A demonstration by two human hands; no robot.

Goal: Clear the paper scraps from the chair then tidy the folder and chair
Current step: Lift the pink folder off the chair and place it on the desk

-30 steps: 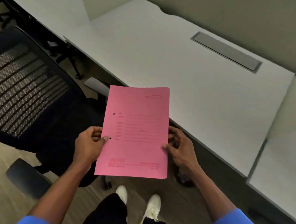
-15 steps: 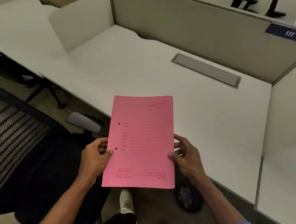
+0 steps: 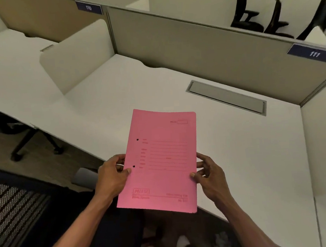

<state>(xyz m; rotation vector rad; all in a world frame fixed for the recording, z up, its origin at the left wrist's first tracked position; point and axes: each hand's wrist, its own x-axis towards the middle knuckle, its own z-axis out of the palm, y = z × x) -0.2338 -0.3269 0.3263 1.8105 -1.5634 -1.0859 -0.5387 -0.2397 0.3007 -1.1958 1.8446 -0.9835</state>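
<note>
I hold a closed pink folder (image 3: 161,162) with both hands above the front edge of the white desk (image 3: 248,165). My left hand (image 3: 112,177) grips its left edge near the two punched holes. My right hand (image 3: 210,174) pinches its right edge with thumb on top. The black mesh chair (image 3: 15,207) is at the lower left, only partly in view, with its grey armrest (image 3: 83,176) just left of my left hand. No paper scraps show on the visible part of the chair.
A grey cable hatch (image 3: 228,97) is set in the desk near the beige partition (image 3: 200,41) marked 111. A white divider (image 3: 76,56) separates the neighbouring desk on the left. A dark bin (image 3: 222,240) stands under the desk by my white shoes.
My view has swung up and to the right, away from the chair toward the desk. The folder, still in both hands, has moved forward over the desk's edge.
</note>
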